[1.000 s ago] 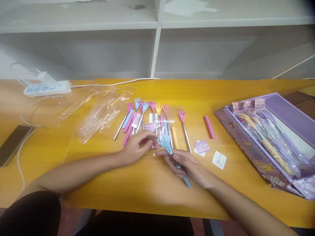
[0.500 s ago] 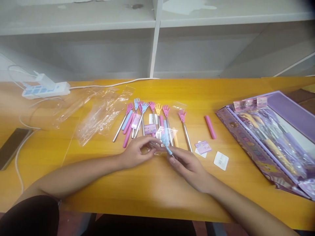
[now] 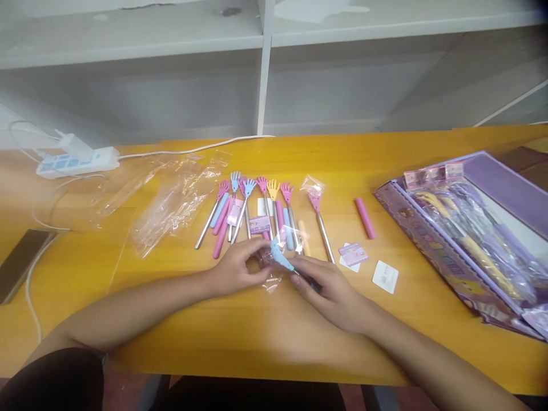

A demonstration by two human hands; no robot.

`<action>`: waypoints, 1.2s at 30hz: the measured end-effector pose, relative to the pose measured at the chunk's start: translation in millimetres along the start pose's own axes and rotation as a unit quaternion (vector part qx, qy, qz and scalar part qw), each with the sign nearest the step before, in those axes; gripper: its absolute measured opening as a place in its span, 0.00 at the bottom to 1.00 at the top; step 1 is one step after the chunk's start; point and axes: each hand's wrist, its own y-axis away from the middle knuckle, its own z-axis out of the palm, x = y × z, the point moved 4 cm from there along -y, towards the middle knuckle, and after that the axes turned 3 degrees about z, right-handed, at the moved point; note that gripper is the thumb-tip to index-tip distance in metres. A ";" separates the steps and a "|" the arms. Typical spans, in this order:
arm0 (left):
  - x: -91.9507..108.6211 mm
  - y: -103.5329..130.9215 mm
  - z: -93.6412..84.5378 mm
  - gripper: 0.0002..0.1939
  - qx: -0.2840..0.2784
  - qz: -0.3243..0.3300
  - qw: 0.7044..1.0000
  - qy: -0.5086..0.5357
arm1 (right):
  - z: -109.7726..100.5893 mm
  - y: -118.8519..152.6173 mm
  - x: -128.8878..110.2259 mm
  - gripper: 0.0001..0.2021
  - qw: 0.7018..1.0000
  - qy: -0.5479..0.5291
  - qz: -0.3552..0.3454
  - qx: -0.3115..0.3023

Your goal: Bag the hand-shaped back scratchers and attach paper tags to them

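Observation:
My right hand (image 3: pixel 331 288) is closed round the metal rod of a back scratcher, just below its light-blue hand-shaped head (image 3: pixel 281 257). The head tilts to the left, reaching my left hand (image 3: pixel 240 265). My left thumb and fingers pinch a small clear plastic wrapper (image 3: pixel 270 282) beside the blue head. Beyond my hands lie several back scratchers with pink, blue and yellow heads, among them a pink-headed one (image 3: pixel 322 225) with crumpled film over its head. Loose coloured handle sleeves, such as a yellow one (image 3: pixel 303 237), lie among them.
Clear plastic bags (image 3: pixel 165 211) are spread at the left, near a white power strip (image 3: pixel 79 162) and a dark phone-like slab (image 3: pixel 21 262). At the right are a pink sleeve (image 3: pixel 365 218), printed cards (image 3: pixel 353 254), a white label card (image 3: pixel 385 277) and a purple box (image 3: pixel 440 254) of wrapped scratchers.
The blue scratcher head has tipped lower and leftward towards my left fingers. More of the clear plastic shows below my left hand. The camera view has shifted slightly.

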 end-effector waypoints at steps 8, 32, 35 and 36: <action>-6.6 3.1 0.9 0.25 0.002 -0.036 0.997 0.069 | 1.8 -2.3 -2.8 0.22 1.000 0.001 -0.004 -0.030; -19.3 4.6 -3.9 0.14 0.065 -0.080 0.982 0.157 | 5.0 1.7 5.3 0.27 0.998 0.051 -0.002 -0.035; -18.6 3.7 -7.7 0.11 0.126 -0.066 0.973 0.180 | 5.7 2.2 4.2 0.28 0.997 0.070 -0.008 -0.037; -19.4 3.4 -8.2 0.11 0.135 -0.064 0.971 0.187 | 5.9 2.3 3.4 0.29 0.996 0.079 -0.015 -0.034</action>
